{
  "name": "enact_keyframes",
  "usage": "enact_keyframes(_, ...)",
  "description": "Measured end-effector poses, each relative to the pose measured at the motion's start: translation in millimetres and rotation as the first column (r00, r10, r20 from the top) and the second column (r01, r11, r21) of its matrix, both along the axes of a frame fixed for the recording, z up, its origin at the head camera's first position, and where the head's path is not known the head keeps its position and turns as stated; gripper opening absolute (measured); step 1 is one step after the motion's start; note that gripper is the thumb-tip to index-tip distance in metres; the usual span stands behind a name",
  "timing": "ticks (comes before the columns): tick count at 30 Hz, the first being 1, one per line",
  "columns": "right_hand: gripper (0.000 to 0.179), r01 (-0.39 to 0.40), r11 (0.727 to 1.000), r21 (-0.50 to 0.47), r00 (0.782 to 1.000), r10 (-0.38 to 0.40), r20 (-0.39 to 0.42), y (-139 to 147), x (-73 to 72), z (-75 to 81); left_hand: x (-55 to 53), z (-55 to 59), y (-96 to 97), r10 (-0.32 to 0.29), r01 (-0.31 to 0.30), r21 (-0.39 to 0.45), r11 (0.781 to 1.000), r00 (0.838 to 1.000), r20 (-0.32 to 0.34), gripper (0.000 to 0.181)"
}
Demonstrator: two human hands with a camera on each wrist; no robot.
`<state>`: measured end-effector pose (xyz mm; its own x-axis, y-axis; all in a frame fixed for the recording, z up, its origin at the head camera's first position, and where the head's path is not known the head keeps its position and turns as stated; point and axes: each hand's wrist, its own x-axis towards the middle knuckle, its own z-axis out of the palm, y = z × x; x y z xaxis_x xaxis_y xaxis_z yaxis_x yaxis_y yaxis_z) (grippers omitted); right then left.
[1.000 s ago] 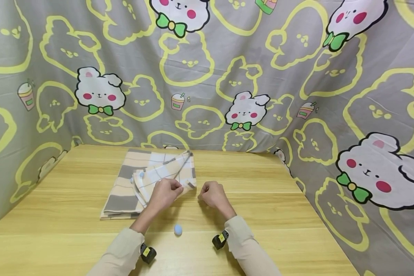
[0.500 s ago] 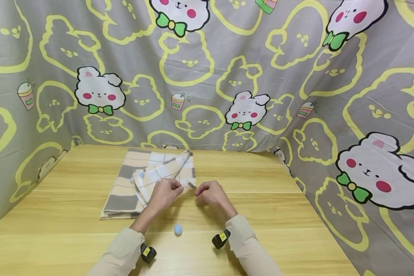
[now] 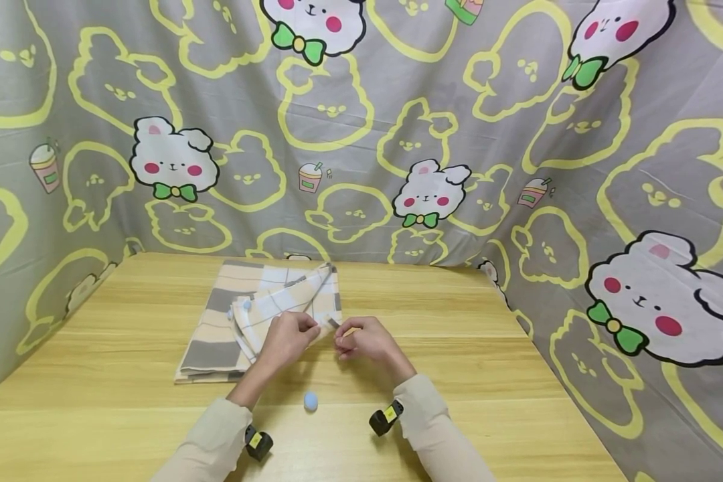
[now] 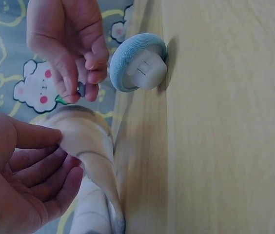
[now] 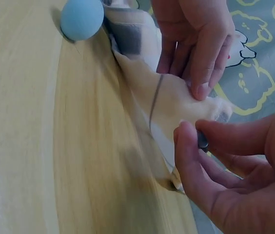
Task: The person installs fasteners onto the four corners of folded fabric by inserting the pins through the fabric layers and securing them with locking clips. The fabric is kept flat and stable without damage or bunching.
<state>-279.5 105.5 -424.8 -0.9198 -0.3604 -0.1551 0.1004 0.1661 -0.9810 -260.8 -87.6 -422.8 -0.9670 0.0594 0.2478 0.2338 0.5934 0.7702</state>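
Observation:
A checked cloth (image 3: 207, 335) in beige, white and grey lies folded on the table, its upper layer turned over. My left hand (image 3: 290, 335) pinches the edge of that layer between thumb and fingers and lifts it slightly. Close by on the right, my right hand (image 3: 367, 338) holds a small dark grey piece (image 5: 202, 140) between thumb and forefinger; its exact kind is unclear. On the table nearer me lies a mushroom-shaped clip (image 4: 140, 63) with a pale blue ribbed cap and a white slotted base. Another small blue cap (image 3: 247, 304) sits at the cloth's left corner.
The wooden table (image 3: 458, 388) extends on both sides of the hands. A grey curtain (image 3: 349, 154) with cartoon rabbits hangs behind it and along the sides. Each wrist carries a small black camera (image 3: 385, 418).
My right hand has moved left, closer to the cloth edge and my left hand, and its fingers have turned to the left. The left hand, cloth and loose clip stay in place.

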Motion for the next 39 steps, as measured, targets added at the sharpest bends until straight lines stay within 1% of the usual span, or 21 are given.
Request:
enact_keyframes(3, 0.013, 0.013, 1.000, 0.004, 1.000, -0.013, -0.001, -2.0, 1.7, 2.0, 0.8, 0.0, -0.5, -0.003, 0.003, 0.005, 1.000, 1.000, -0.001, 0.006)
enact_keyframes(6, 0.012, 0.045, 0.999, 0.005, 0.999, -0.045, -0.014, -3.5, 2.9, 4.6, 1.0, 0.2, -0.7, -0.005, 0.005, 0.003, 1.000, 1.000, -0.001, 0.006)
enact_keyframes(11, 0.010, 0.084, 0.996, 0.005, 0.995, -0.083, -0.054, -4.8, 3.6, 7.7, 0.3, 1.2, -0.1, -0.007, 0.007, 0.005, 1.000, 1.000, 0.001, 0.006)
enact_keyframes(14, 0.011, 0.088, 0.996, -0.005, 0.994, -0.088, -0.070, -5.5, 3.5, 8.4, 0.2, 1.6, 0.1, -0.007, 0.007, 0.003, 1.000, 1.000, 0.000, 0.007)
enact_keyframes(25, 0.016, 0.095, 0.995, -0.025, 0.992, -0.096, -0.077, -6.7, 2.2, 7.7, 0.5, -0.1, 1.8, -0.005, 0.005, -0.008, 1.000, 1.000, 0.008, 0.006)
enact_keyframes(29, 0.030, 0.084, 0.996, -0.030, 0.994, -0.085, -0.062, -6.3, 1.6, 8.0, 0.5, -0.1, 2.5, -0.008, 0.008, -0.014, 1.000, 1.000, 0.005, 0.006)
enact_keyframes(33, 0.043, 0.041, 0.999, -0.019, 0.996, -0.042, -0.074, -6.2, 2.1, 6.4, 1.2, 1.0, 2.8, -0.015, 0.015, -0.014, 1.000, 1.000, 0.001, 0.006)
enact_keyframes(35, 0.043, 0.024, 1.000, -0.005, 0.997, -0.024, -0.077, -6.5, 2.6, 5.1, 1.5, 1.8, 3.1, -0.017, 0.017, -0.014, 1.000, 1.000, -0.001, 0.006)
enact_keyframes(39, 0.035, 0.002, 1.000, 0.015, 0.998, -0.001, -0.064, -8.1, 3.3, 2.9, 2.3, 2.3, 3.3, -0.017, 0.017, -0.014, 1.000, 1.000, -0.011, 0.005)
